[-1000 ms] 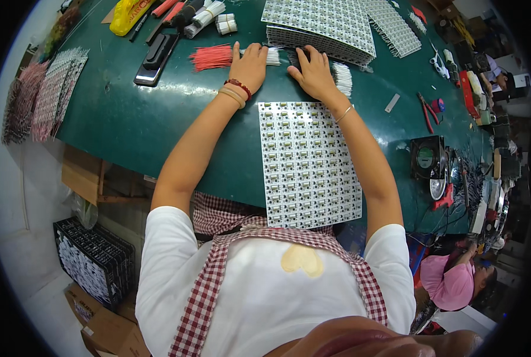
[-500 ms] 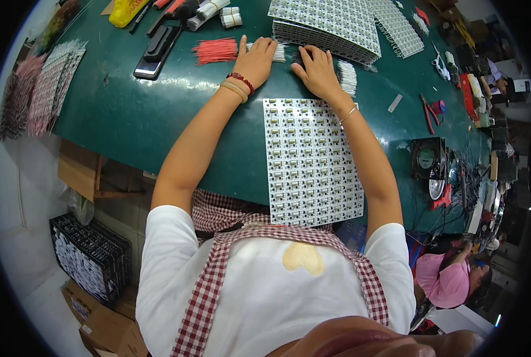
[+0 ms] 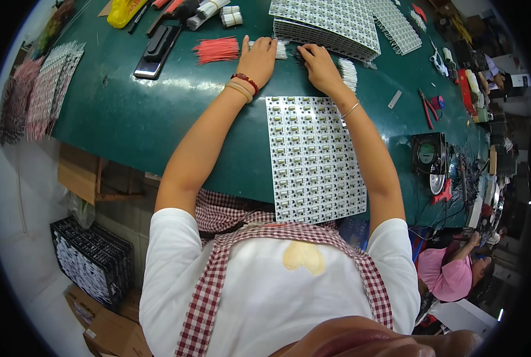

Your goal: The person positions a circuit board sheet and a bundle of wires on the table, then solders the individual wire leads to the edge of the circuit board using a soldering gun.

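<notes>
Reference point is the board (image 3: 313, 160), flat on the table (image 3: 218, 140), its near edge jutting past the table's edge. Beyond the board's far left corner, the left hand (image 3: 258, 61) lies over the white wires (image 3: 281, 50), thumb spread away from the fingers. Red wires (image 3: 216, 51) lie farther left of the board. Straight beyond the board's far edge, the right hand (image 3: 321, 70) is at the black wires (image 3: 295, 55), fingers curled, thumb and forefinger near each other; whether they pinch a wire cannot be determined. A spare bundle (image 3: 347, 74) sits just beyond the board's far right corner; the stack (image 3: 325, 30) is farther beyond.

Handling assessment: the wires appear light, thin and flexible, likely to roll or tangle. Best taken singly, near one end, between thumb and forefinger; firm bending may kink them.
</notes>
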Action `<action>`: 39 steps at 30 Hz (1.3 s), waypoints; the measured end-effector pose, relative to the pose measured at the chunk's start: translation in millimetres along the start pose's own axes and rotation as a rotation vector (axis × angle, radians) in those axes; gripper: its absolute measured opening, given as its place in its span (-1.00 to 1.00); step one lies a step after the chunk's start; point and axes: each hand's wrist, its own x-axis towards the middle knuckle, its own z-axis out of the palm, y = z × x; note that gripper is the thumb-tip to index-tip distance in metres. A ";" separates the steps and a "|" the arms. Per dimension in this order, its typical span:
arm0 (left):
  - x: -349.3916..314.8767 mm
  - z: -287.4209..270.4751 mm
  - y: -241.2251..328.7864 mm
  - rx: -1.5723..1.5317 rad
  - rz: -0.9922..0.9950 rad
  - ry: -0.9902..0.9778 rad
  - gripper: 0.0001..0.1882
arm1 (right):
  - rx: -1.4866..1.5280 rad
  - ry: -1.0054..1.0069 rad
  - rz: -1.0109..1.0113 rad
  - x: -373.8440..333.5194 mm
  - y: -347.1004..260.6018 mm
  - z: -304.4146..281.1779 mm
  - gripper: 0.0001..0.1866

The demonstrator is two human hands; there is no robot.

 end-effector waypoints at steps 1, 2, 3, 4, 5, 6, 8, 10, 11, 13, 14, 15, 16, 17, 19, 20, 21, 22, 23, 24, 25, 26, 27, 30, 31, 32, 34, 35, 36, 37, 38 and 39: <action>-0.9 -0.1 0.3 -0.003 0.003 0.010 -0.54 | 0.056 0.032 -0.009 0.1 -2.1 0.3 -0.62; -1.3 0.0 0.6 -0.007 0.006 0.021 -0.54 | 0.053 0.030 -0.012 -0.3 -4.0 0.1 -0.62; -1.8 0.1 0.9 -0.011 0.002 0.024 -0.54 | 0.075 0.046 -0.010 -1.3 -5.8 -0.2 -0.62; -2.1 0.2 1.2 -0.014 -0.002 0.029 -0.54 | 0.098 0.072 -0.016 -2.1 -7.0 -1.0 -0.62; -2.2 0.3 1.4 -0.018 -0.006 0.035 -0.53 | 0.093 0.060 -0.010 -2.8 -7.9 -1.7 -0.62; -2.5 0.3 1.3 -0.020 -0.008 0.039 -0.53 | 0.112 0.064 0.001 -3.5 -9.0 -2.1 -0.62; -3.0 0.0 0.5 -0.035 -0.019 0.047 -0.54 | 0.131 0.068 0.008 -4.1 -9.7 -3.2 -0.63; -2.5 0.1 -0.9 -0.035 -0.028 0.051 -0.54 | 0.106 0.023 0.033 -5.6 -10.1 -3.8 -0.63; -1.8 0.7 -1.4 -0.050 -0.039 0.040 -0.54 | 0.105 0.022 0.032 -6.1 -10.2 -3.3 -0.63; -0.1 2.6 -2.7 -0.065 -0.030 0.054 -0.54 | -0.036 0.025 -0.008 -8.0 -10.2 -1.5 -0.58; 0.6 3.9 -3.1 -0.082 -0.030 0.054 -0.55 | -0.039 0.024 -0.007 -8.9 -10.1 -0.1 -0.58; 0.5 5.2 -3.2 -0.084 -0.030 0.055 -0.55 | -0.049 0.007 0.006 -10.1 -10.1 1.8 -0.55; 0.3 6.4 -3.3 -0.094 -0.021 0.064 -0.54 | -0.062 -0.025 0.027 -10.8 -10.2 4.1 -0.52; 0.0 7.6 -3.3 -0.110 -0.020 0.057 -0.54 | -0.059 -0.009 0.021 -9.5 -9.5 6.5 -0.52; -0.4 9.8 -3.0 -0.088 0.005 0.076 -0.53 | -0.075 0.032 0.106 -4.9 -8.0 11.9 -0.53; -0.6 10.7 -2.7 -0.070 0.018 0.081 -0.53 | -0.078 0.034 0.105 -3.6 -8.4 14.9 -0.53; -0.6 11.2 -2.7 -0.071 0.022 0.080 -0.53 | -0.087 0.060 0.125 -2.1 -9.3 17.9 -0.55; -0.5 11.6 -2.8 -0.087 0.023 0.070 -0.52 | -0.095 0.077 0.155 -0.9 -10.6 20.6 -0.56; -0.2 11.6 -2.9 -0.106 0.016 0.051 -0.52 | -0.097 0.089 0.146 -0.4 -12.0 22.6 -0.56; -0.2 11.4 -3.0 -0.103 0.026 0.061 -0.52 | -0.100 0.111 0.154 -0.3 -13.6 24.2 -0.57; -0.6 10.9 -2.7 -0.099 0.019 0.055 -0.52 | -0.103 0.117 0.177 -0.8 -15.1 25.0 -0.58; -0.7 10.0 -2.4 -0.097 0.015 0.049 -0.52 | -0.105 0.134 0.171 -0.5 -15.6 25.0 -0.58; -0.9 8.6 -2.0 -0.099 0.024 0.048 -0.52 | -0.105 0.137 0.169 -0.1 -15.7 24.6 -0.59; -1.0 1.6 0.5 -0.054 0.036 0.076 -0.51 | -0.098 0.130 0.208 -0.6 -16.6 23.4 -0.60; -0.2 -1.4 1.9 -0.073 0.059 0.116 -0.51 | -0.088 0.107 0.244 -0.3 -17.4 23.6 -0.60; 0.8 -4.4 4.0 -0.079 0.060 0.110 -0.51 | -0.090 0.123 0.244 -0.3 -18.1 23.8 -0.60; 4.1 -9.7 10.1 -0.193 0.098 0.202 -0.52 | -0.122 0.158 0.254 -1.0 -20.5 24.4 -0.62; 5.7 -12.0 13.7 -0.296 0.113 0.244 -0.53 | -0.119 0.158 0.253 -1.6 -20.8 23.1 -0.62; 7.1 -13.9 17.1 -0.296 0.125 0.240 -0.53 | -0.111 0.193 0.242 -1.5 -20.5 20.8 -0.62; 8.6 -15.3 20.6 -0.415 0.111 0.249 -0.53 | -0.094 0.215 0.238 -1.4 -19.9 17.6 -0.61; 9.3 -16.0 23.8 -0.533 0.106 0.242 -0.53 | -0.104 0.232 0.242 -2.1 -16.6 11.6 -0.61; 10.1 -15.9 27.1 -0.539 0.104 0.246 -0.53 | 0.016 0.249 0.223 -3.5 -10.9 2.7 -0.60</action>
